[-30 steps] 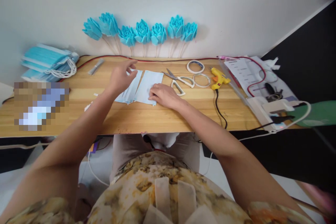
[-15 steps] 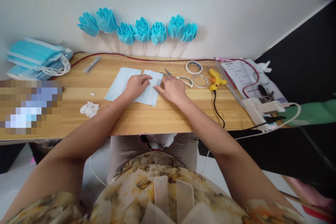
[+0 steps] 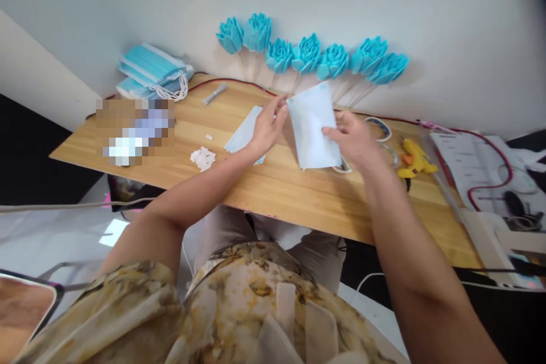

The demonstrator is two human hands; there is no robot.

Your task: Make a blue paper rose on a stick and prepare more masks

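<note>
My right hand [image 3: 353, 135] grips a pale blue fabric sheet [image 3: 313, 131] by its right edge, thumb on the near face. The sheet is raised and tilted above the tabletop. At its upper left corner, the fingers of my left hand [image 3: 269, 125] are pinched together on the edge. Below my left wrist another pale blue sheet [image 3: 242, 132] lies flat, partly covered by the hand. White-handled scissors [image 3: 343, 168] show only in part behind the raised sheet.
Several blue fabric flowers [image 3: 307, 52] on sticks lean against the wall. Folded face masks [image 3: 149, 71] are stacked at the back left, white scraps [image 3: 203, 158] at the front. To the right are tape rolls [image 3: 379, 128], a yellow glue gun [image 3: 416, 159] and a power strip [image 3: 482, 239].
One sheet has been lifted off the table, with both hands raised around it. The view has swung left, so the tabletop things appear farther right.
</note>
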